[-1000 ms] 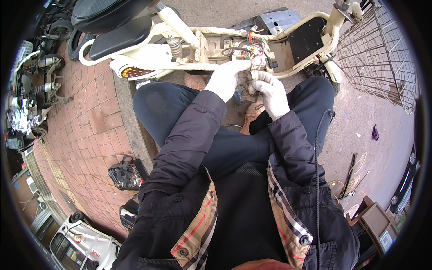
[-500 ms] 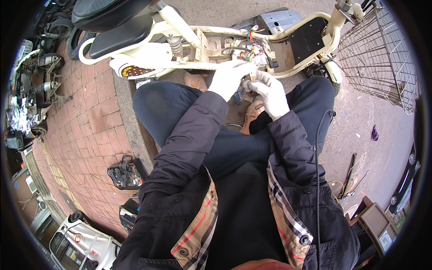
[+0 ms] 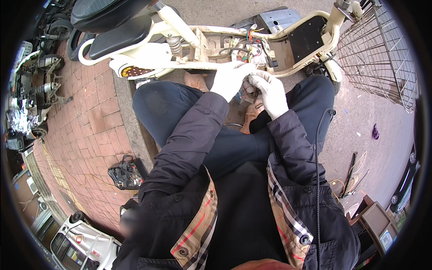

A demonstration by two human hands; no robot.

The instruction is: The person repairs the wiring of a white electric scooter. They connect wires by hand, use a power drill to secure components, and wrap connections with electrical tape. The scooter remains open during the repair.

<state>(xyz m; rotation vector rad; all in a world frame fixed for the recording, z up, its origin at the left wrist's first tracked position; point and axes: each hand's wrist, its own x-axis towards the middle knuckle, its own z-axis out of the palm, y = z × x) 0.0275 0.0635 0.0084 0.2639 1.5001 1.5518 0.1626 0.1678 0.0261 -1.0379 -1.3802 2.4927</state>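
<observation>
Both my hands wear white gloves and meet in front of a cream electric scooter (image 3: 180, 66). My left hand (image 3: 228, 82) is closed, its fingertips pinched toward the right. Against them press the bent, closed fingers of my right hand (image 3: 271, 93). Whatever lies between the fingertips is too small and covered to make out. Just beyond, the scooter's open floor bay holds a tangle of coloured wires (image 3: 253, 41) and a pale box-shaped part (image 3: 258, 57). Below the fingers, between my knees, sits a small clear plastic-looking item (image 3: 245, 96), partly hidden.
At the right stands a wire basket (image 3: 380, 58). A grey panel (image 3: 276, 21) lies behind the scooter. On the brick paving at left is a black tool bag (image 3: 127, 173), with scooter parts (image 3: 42, 87) farther left. A black rod (image 3: 350, 173) lies at right.
My fingertips have come closer together, and the small brass-coloured piece seen between them earlier is now covered. My right hand has shifted slightly; the scooter stays put.
</observation>
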